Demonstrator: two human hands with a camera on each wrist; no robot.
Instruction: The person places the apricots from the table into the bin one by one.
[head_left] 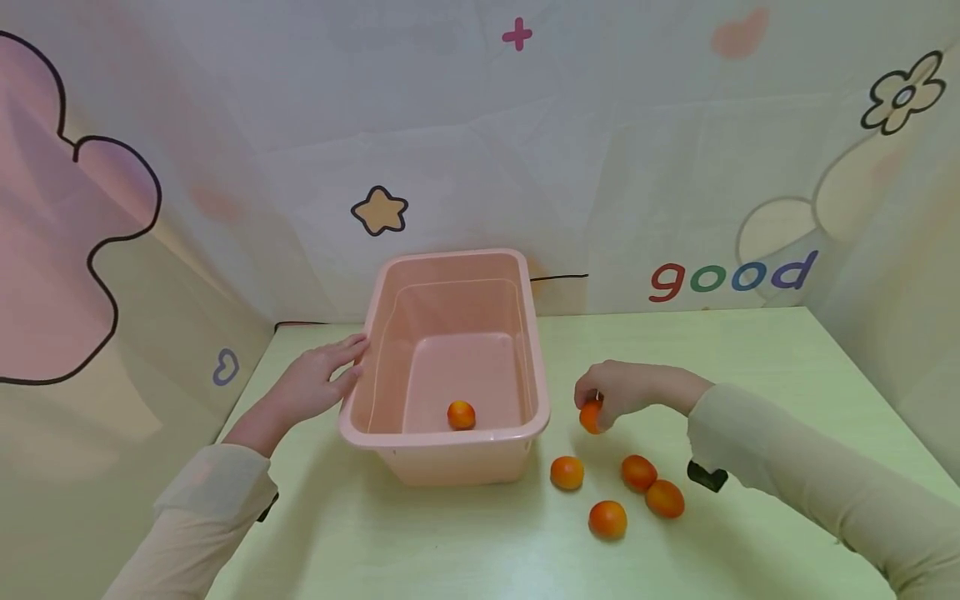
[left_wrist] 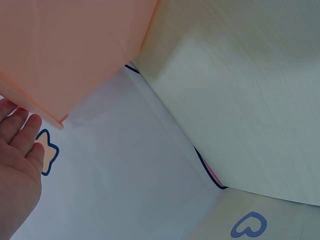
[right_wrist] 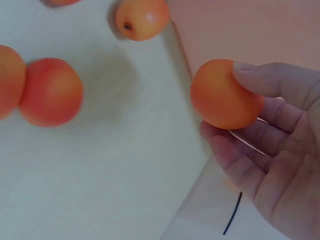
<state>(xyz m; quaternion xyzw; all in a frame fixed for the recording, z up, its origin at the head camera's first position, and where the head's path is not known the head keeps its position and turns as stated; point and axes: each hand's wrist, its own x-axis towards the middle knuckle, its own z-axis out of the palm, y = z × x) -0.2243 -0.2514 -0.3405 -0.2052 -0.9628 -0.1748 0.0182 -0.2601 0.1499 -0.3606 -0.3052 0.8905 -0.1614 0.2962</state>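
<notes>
In the head view a pink plastic basin (head_left: 461, 462) stands on the table, and one round orange-red fruit (head_left: 461, 415) lies on its floor near the front. My left hand (head_left: 318, 379) touches the basin's left rim from outside, its fingers fairly straight; the left wrist view has these fingers (left_wrist: 17, 130) right at the rim's edge. Just right of the basin, my right hand (head_left: 622, 390) holds another orange-red fruit (right_wrist: 225, 95) between thumb and fingers, above the table. Several similar fruits, among them one with a dark stem dimple (right_wrist: 142, 19), lie below that hand.
On the pale green table (head_left: 465, 542), one fruit (head_left: 567, 472) is close to the basin's front right corner. Another fruit (head_left: 607, 520) lies nearer the front, and two fruits (head_left: 652, 486) touch each other to the right. A printed cloth (head_left: 450, 150) backs the table.
</notes>
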